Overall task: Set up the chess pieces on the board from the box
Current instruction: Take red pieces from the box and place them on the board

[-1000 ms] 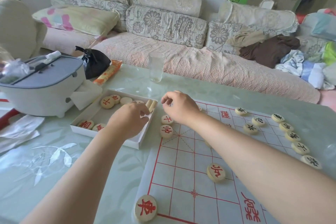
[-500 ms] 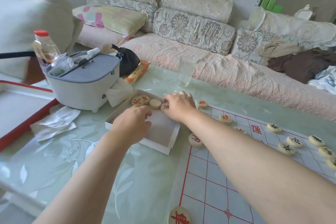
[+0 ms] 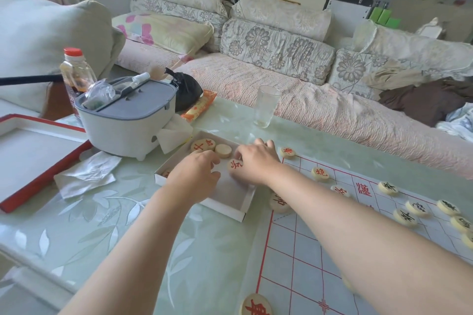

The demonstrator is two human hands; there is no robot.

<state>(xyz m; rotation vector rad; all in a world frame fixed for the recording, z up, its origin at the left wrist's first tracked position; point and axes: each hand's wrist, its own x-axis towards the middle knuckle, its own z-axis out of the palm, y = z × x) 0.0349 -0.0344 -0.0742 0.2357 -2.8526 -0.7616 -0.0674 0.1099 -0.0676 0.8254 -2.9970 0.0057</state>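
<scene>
Here, a shallow white cardboard box (image 3: 225, 210) sits on the pale green glass-topped table (image 3: 107, 233), just beside the left edge of a white board sheet ruled with red grid lines (image 3: 302, 245). The box lies skewed to that edge, with one corner pointing toward the person. Both hands reach into it.

The right hand (image 3: 257, 165) has its grip curled round a round pale wooden piece with a red character (image 3: 235, 165). This disc is face up with the character showing, near the middle of the box. The left hand (image 3: 195, 179) is palm down just beside it, its fingers bent into the box; whether that grip holds anything I cannot tell.

Past the left fingers, a red-marked disc (image 3: 203, 145) and a blank-faced disc (image 3: 223, 150) lie flat, touching each other. On the board, red-marked pieces (image 3: 320, 174) lie near the box and black-marked pieces (image 3: 387, 188) farther right.
</scene>
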